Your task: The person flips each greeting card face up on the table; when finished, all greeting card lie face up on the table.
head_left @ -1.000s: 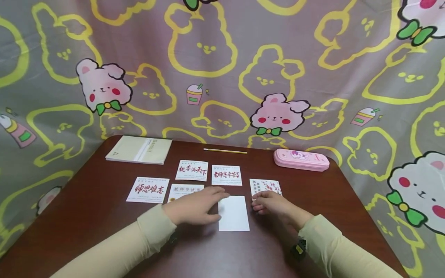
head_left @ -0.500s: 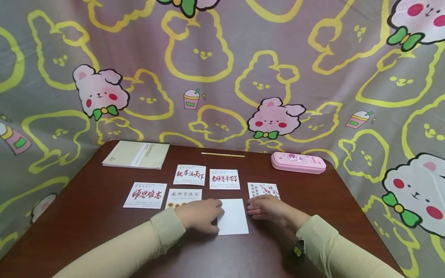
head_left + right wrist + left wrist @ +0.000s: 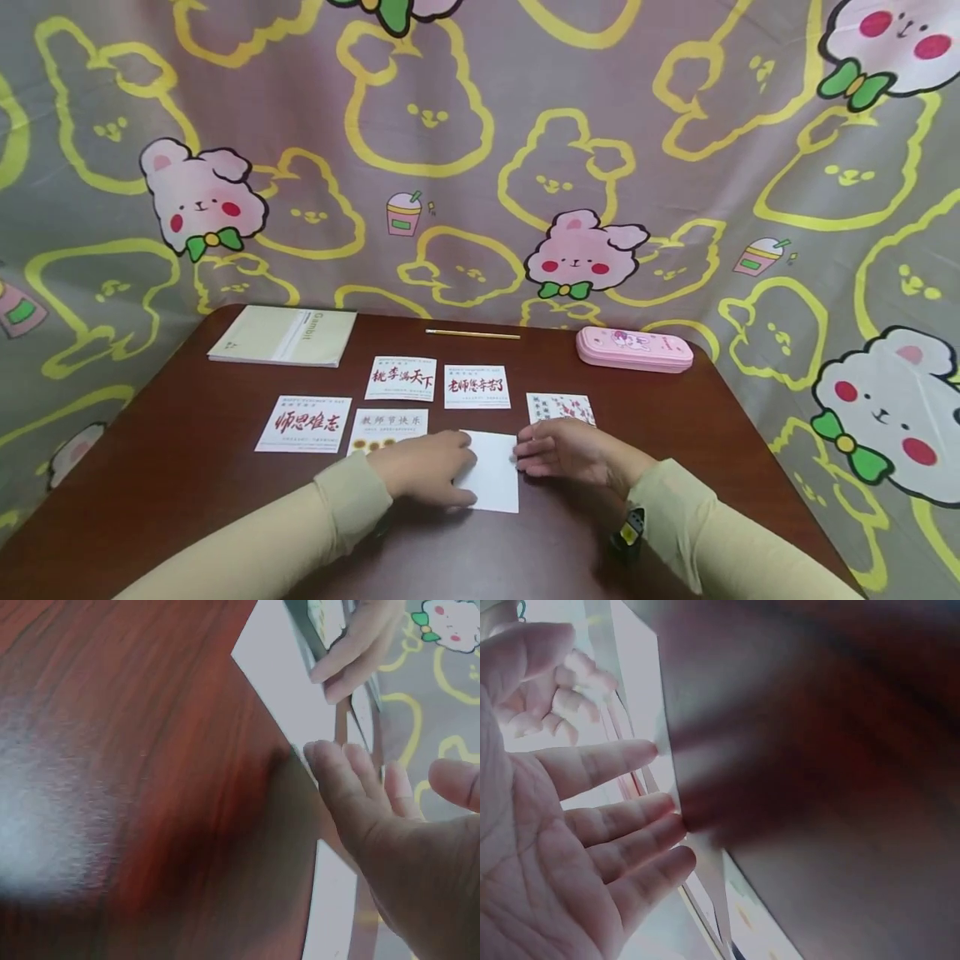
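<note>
A blank white card (image 3: 495, 479) lies on the dark wooden table between my two hands. My left hand (image 3: 427, 467) is at its left side, fingers extended; in the left wrist view the fingertips (image 3: 651, 750) meet the card's edge. My right hand (image 3: 581, 454) touches its right side with loosely straight fingers, and in the right wrist view a fingertip rests at the card edge (image 3: 300, 742). Behind the left hand lies a sunflower card (image 3: 390, 421), partly covered. A card with red blossoms (image 3: 562, 408) is partly hidden by the right hand.
Three cards with red lettering lie farther out: one at left (image 3: 303, 425), one at back (image 3: 401, 379) and another beside it (image 3: 477, 387). At the table's far side are a notebook (image 3: 281, 335), a pencil (image 3: 472, 334) and a pink pencil case (image 3: 634, 348). A patterned curtain hangs behind.
My left hand has moved right and down to the blank card's left side. My right hand has closed in from the right, and the card has slid slightly left.
</note>
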A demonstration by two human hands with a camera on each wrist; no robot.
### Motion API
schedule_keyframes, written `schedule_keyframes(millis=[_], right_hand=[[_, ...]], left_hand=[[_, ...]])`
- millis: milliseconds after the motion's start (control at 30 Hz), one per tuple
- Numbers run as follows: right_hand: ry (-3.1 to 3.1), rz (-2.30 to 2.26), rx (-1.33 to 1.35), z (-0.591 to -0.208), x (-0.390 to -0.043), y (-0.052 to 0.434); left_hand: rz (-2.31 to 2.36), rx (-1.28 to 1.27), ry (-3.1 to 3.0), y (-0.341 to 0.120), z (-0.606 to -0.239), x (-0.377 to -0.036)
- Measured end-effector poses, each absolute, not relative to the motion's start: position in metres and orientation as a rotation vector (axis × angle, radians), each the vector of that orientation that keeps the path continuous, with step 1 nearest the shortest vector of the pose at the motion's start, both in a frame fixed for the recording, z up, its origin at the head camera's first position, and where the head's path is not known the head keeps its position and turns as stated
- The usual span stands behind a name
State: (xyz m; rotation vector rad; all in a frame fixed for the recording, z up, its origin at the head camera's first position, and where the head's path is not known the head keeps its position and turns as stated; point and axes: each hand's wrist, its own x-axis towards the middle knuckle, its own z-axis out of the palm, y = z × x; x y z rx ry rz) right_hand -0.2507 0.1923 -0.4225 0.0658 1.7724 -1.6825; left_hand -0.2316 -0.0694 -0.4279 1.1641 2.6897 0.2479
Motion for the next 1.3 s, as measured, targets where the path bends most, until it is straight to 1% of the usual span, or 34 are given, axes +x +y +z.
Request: schedule_keyframes(millis=[200, 367, 467, 567, 867, 967, 1133, 1300], right_hand=[[1.860, -1.700, 0.065, -0.421, -0.250, 0.186], [1.767, -1.726, 0.066, -0.428, -0.247, 0.189], [1.746, -1.748, 0.120, -0.432, -0.248, 0.191], [1.734, -1.788, 0.180, -0.433, -0.250, 0.192], [1.739, -1.893, 0.193, -0.430, -0.253, 0.183], [1.747, -1.903, 0.150, -0.433, -0.252, 0.180], [1.768, -1.845, 0.001, -0.439, -0.249, 0.177], [1.773, -1.841, -0.104, -0.431, -0.252, 0.176]], left_hand=[[0.270, 1.109, 2.715, -0.070, -0.429, -0.230], [0.259, 1.106, 2.697, -0.067, -0.432, -0.225], [0.254, 1.091, 2.694, -0.067, -0.433, -0.223], [0.251, 1.094, 2.701, -0.067, -0.432, -0.223], [0.295, 1.128, 2.700, -0.066, -0.430, -0.226], [0.311, 1.148, 2.707, -0.067, -0.433, -0.227], [0.405, 1.181, 2.679, -0.073, -0.438, -0.229], [0.594, 1.206, 2.648, -0.078, -0.438, -0.231]])
